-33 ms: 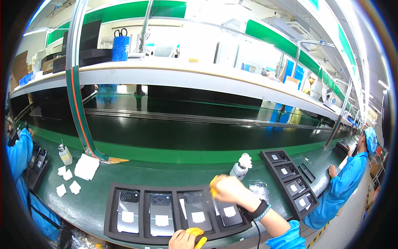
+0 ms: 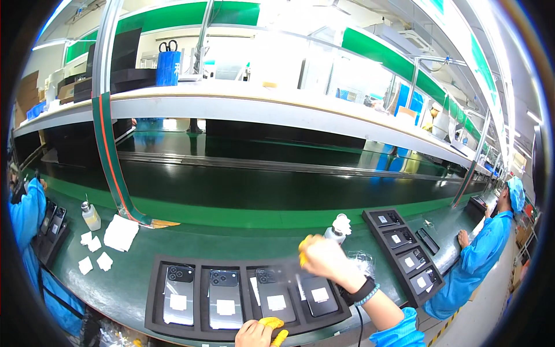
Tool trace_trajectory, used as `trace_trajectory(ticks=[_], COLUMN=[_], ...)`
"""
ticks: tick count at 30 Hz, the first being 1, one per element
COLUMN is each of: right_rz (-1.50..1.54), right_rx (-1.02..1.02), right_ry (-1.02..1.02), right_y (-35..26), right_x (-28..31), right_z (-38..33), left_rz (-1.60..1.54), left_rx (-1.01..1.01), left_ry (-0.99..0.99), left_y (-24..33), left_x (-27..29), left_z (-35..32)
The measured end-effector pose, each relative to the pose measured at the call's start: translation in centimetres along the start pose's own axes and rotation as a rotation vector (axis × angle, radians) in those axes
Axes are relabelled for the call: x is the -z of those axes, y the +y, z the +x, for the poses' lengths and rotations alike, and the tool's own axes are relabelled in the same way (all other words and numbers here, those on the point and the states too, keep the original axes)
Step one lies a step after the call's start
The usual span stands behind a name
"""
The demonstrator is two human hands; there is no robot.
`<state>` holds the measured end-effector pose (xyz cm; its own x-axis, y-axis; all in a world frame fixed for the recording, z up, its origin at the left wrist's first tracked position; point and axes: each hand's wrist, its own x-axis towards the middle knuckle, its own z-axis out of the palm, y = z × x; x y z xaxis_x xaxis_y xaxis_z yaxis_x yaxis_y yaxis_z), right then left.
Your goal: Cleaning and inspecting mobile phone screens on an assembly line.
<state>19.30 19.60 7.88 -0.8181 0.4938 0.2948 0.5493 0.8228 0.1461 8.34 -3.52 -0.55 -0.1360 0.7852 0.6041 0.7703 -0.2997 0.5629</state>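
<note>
A dark foam tray [image 2: 151,295] in front of me holds phones in a row of compartments, each phone with a white label on its back. My right hand [image 2: 326,260], with yellow finger covers, is raised over the tray's right part. Its fingers are pinched on what looks like a clear film [image 2: 291,276], blurred, above the third phone [image 2: 277,302]. The rightmost phone [image 2: 319,298] lies partly under that hand. At the tray's front rim, below the third phone, rests my left hand [image 2: 257,333]. Its yellow-covered thumb and finger are apart, holding nothing visible.
White wipes [image 2: 121,232] and a pump bottle [image 2: 91,216] stand to the left. Another bottle [image 2: 334,236] and crumpled clear plastic [image 2: 363,263] are behind my right hand. A second phone tray [image 2: 378,231] lies at right, near a co-worker [image 2: 485,248]. Another co-worker's blue sleeve [image 2: 29,214] shows at left.
My right hand has moved slightly up and to the right. More of the third phone's camera area shows clearly. My left hand has stayed in place.
</note>
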Motion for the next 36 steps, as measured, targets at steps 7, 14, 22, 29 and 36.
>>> trace_trajectory(ticks=[7,14,22,29,36], right_rz=[-0.007,0.437,0.65,0.51,0.687], right_rx=[-0.026,0.437,0.509,0.44,0.402], right_ry=[0.281,-0.277,-0.61,-0.606,-0.548], right_y=[-5.2,-15.8,-18.5,-20.5,-17.0], right_x=[4.3,-0.4,-4.0,-4.5,-4.4], right_z=[0.6,2.2,3.3,2.0,3.5], left_rz=[-0.027,-0.144,0.093,0.186,0.158], left_rx=[-0.034,-0.15,0.029,0.147,0.16], left_ry=[0.044,0.411,0.709,0.846,0.798], left_y=[-0.1,-1.5,-4.5,-6.8,-6.7], left_x=[-0.3,1.1,5.1,7.6,7.4], left_z=[0.0,-2.5,-5.1,-5.4,-5.2])
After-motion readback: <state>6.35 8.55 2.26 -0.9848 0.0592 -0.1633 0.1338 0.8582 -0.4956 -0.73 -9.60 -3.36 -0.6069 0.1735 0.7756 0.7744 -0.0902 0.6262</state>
